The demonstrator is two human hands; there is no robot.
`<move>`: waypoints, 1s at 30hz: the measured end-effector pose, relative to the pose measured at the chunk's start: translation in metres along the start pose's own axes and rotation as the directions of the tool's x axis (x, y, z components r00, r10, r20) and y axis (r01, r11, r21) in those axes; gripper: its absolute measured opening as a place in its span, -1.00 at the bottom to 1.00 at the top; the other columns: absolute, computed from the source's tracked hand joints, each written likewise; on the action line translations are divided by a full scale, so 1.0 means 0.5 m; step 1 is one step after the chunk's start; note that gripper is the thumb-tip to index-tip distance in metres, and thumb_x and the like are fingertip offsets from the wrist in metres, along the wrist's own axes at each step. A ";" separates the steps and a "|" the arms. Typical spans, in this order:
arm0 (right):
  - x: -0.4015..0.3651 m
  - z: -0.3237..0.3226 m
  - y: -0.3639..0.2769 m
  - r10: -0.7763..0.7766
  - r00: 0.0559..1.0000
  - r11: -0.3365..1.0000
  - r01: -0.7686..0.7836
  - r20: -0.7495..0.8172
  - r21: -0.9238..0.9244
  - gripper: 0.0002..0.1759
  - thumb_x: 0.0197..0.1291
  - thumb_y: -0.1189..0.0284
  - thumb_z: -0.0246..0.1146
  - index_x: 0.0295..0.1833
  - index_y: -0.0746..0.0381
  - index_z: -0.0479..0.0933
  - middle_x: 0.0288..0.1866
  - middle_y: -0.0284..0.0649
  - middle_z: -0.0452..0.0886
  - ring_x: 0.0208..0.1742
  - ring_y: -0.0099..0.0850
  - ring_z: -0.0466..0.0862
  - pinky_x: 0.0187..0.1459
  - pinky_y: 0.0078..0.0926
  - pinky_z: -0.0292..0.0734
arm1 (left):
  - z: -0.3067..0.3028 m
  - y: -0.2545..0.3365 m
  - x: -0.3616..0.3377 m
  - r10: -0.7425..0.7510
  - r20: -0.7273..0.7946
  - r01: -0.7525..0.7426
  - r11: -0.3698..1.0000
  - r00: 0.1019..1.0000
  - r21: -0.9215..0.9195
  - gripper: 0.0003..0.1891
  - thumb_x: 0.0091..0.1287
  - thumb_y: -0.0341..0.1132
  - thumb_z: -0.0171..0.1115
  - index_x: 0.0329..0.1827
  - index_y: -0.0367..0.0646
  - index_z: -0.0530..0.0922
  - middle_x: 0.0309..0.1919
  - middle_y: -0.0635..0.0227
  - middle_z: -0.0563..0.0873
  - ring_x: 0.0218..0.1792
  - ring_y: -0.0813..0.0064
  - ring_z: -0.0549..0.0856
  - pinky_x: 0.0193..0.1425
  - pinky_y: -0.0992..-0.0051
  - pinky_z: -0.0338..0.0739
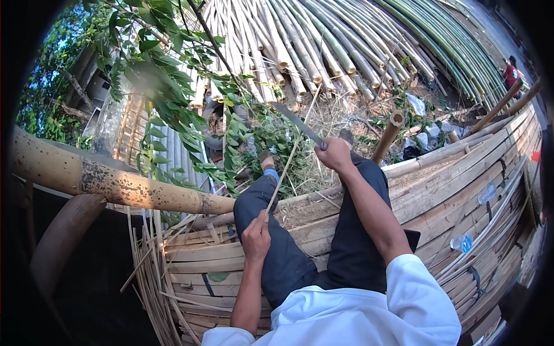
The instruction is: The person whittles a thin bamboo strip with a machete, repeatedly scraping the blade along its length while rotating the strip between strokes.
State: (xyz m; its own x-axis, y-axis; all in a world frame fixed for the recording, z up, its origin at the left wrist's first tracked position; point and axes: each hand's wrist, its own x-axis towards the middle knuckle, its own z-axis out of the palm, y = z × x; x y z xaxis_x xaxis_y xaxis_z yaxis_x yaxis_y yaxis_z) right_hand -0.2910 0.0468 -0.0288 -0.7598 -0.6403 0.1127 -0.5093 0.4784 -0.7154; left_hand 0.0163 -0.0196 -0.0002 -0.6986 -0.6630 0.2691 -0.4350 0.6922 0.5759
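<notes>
My right hand (334, 154) is closed round the grip of a long knife (300, 124), its grey blade pointing up and to the left. In my left hand (255, 237), above my left thigh, is the lower end of a thin bamboo strip (282, 172). The strip slants away from me, up and to the right, and its far part passes close by the blade in this view. My legs (358, 225) in dark trousers are spread on either side of it. The knife's handle is mostly hidden by my fingers.
I sit on stacked bamboo slats (444, 202). A thick bamboo pole (133, 184) crosses on the left, above loose thin strips (151, 271). Leafy branches (173, 109) hang ahead. Long bamboo poles (329, 46) lie beyond. Plastic cups (461, 243) lie right. A person (511, 75) is far right.
</notes>
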 end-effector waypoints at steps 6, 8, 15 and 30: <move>0.007 -0.009 0.012 0.066 0.996 0.995 -0.062 -0.056 0.084 -0.64 0.03 0.22 0.19 -0.48 0.35 0.56 -0.54 0.09 0.59 -0.43 0.04 0.62 -0.30 -0.08 0.48 | 0.003 -0.005 0.004 0.040 -0.011 -0.040 0.999 0.999 -0.036 -0.77 0.35 -0.41 0.13 0.03 -0.19 0.58 -0.44 0.08 0.62 -0.44 0.06 0.63 -0.39 0.26 0.49; 0.001 -0.015 0.001 -0.114 0.993 0.993 0.114 -0.007 -0.008 -0.63 0.03 0.21 0.19 -0.49 0.37 0.56 -0.53 0.09 0.59 -0.41 0.05 0.62 -0.28 -0.09 0.48 | 0.005 -0.009 0.003 0.018 -0.015 -0.019 0.998 1.000 -0.064 -0.78 0.35 -0.41 0.13 0.02 -0.19 0.59 -0.43 0.10 0.63 -0.43 0.06 0.63 -0.39 0.25 0.49; 0.065 0.048 0.101 0.491 0.871 0.731 -0.403 -0.014 0.551 -0.71 0.10 0.31 0.21 -0.58 0.25 0.46 -0.70 -0.41 0.40 -0.73 -0.57 0.34 -0.64 -0.53 0.26 | 0.000 0.003 -0.001 0.016 0.019 -0.015 0.999 1.000 -0.031 -0.78 0.37 -0.39 0.12 0.02 -0.18 0.59 -0.40 0.10 0.65 -0.40 0.06 0.65 -0.37 0.26 0.51; 0.021 0.011 0.027 0.074 0.941 0.841 0.120 -0.331 0.528 -0.74 0.14 0.30 0.29 -0.30 0.32 0.58 -0.64 -0.37 0.46 -0.62 -0.60 0.44 -0.53 -0.51 0.36 | 0.009 -0.010 0.011 -0.021 0.014 0.022 0.993 1.000 -0.114 -0.78 0.37 -0.37 0.12 0.00 -0.24 0.59 -0.22 0.03 0.70 -0.21 0.04 0.70 -0.20 0.29 0.57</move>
State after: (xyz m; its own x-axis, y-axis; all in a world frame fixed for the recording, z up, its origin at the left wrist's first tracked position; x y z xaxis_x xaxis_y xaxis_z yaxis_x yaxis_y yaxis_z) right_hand -0.3036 0.0430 -0.0410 -0.8861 -0.3680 0.2817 -0.3060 0.0080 -0.9520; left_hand 0.0120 -0.0255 -0.0053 -0.6972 -0.6733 0.2463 -0.3827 0.6400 0.6663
